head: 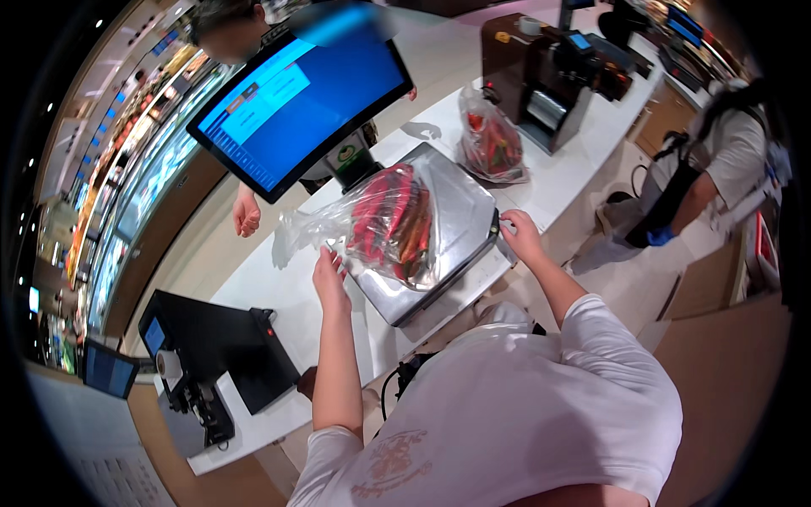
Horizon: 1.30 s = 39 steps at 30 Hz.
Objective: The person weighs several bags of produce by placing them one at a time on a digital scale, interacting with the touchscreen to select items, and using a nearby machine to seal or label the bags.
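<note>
A clear plastic bag of long red peppers (393, 215) lies on the steel platform of a weighing scale (466, 190). Beside the bag's gathered end is my left hand (330, 279), its fingers loosely apart; whether the fingertips touch the plastic, I cannot tell. My right hand (523, 236) has its fingertips at the right edge of the scale, near a small round fitting, and holds nothing. Behind the scale stands a large touchscreen monitor (304, 101) with a blue display.
A second bag of red and green peppers (491, 139) sits on the white counter (253, 279), right of the scale. A black box-shaped machine (215, 342) stands at left, a brown cabinet (513, 70) at back right. One person (228, 25) is behind the monitor, another (690, 171) at right.
</note>
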Tool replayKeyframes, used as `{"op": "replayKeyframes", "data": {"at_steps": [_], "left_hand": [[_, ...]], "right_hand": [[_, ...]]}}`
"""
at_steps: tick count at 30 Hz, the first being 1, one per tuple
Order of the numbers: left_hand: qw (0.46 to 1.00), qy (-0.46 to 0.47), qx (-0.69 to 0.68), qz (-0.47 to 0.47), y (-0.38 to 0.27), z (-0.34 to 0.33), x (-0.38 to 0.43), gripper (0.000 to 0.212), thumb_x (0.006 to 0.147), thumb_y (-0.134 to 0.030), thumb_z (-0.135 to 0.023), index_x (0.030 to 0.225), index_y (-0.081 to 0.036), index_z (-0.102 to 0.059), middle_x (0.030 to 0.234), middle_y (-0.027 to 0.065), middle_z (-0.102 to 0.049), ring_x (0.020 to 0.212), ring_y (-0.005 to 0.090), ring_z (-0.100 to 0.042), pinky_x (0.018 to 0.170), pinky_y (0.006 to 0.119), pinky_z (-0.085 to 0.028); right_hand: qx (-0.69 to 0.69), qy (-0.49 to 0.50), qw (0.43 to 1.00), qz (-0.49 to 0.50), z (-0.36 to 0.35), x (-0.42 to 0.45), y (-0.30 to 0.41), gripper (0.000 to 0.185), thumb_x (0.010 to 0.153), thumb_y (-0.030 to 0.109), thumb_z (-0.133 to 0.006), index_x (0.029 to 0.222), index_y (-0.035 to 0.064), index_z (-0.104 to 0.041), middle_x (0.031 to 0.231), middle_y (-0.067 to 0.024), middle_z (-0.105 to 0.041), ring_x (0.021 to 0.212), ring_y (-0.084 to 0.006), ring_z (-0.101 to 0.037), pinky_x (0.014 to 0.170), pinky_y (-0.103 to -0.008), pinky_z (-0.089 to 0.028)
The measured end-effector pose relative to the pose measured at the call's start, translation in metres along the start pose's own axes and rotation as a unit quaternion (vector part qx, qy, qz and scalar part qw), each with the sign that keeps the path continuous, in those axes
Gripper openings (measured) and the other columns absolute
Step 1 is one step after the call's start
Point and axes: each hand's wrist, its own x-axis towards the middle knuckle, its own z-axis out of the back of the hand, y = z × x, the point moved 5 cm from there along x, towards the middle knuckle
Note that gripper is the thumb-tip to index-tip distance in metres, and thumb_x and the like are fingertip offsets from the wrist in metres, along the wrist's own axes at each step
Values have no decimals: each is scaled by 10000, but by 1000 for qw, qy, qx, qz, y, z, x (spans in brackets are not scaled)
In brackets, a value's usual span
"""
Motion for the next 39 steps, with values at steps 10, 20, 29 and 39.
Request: {"op": "replayKeyframes", "data": {"at_steps": [10,20,29,39], "left_hand": [[998,-44,-50,-16,-21,-43,37,501,925,-369,-630,1212,35,-553,1153,113,-619,1024,194,-600,891,319,-465],[974,89,-197,-69,-25,-57,69,440,978,-268,-517,1280,53,-518,1186,146,-611,1143,247,-546,1021,397,-417],[911,150,-380,-54,-45,-88,54,355,1022,-366,-391,887,-72,-536,744,45,-470,789,197,-521,975,439,-441],[880,254,-395,-70,-35,-90,58,623,736,-711,-622,820,-112,-475,634,-29,-317,611,126,-356,839,321,-417]], "right_hand": [[43,59,997,-1,-11,3,-11,100,801,-9,-629,887,21,-588,880,-144,-609,879,-342,-573,772,-410,-470],[180,-36,973,-139,-13,-19,-51,162,824,-102,-577,906,34,-544,892,-71,-590,825,-197,-569,730,-308,-465],[597,127,751,-252,-34,80,100,117,866,12,-625,979,41,-612,850,15,-576,802,-69,-527,709,-210,-438],[231,187,954,-21,-67,87,153,298,880,231,-639,1158,129,-669,1120,-107,-532,936,-251,-590,808,-348,-504]]}}
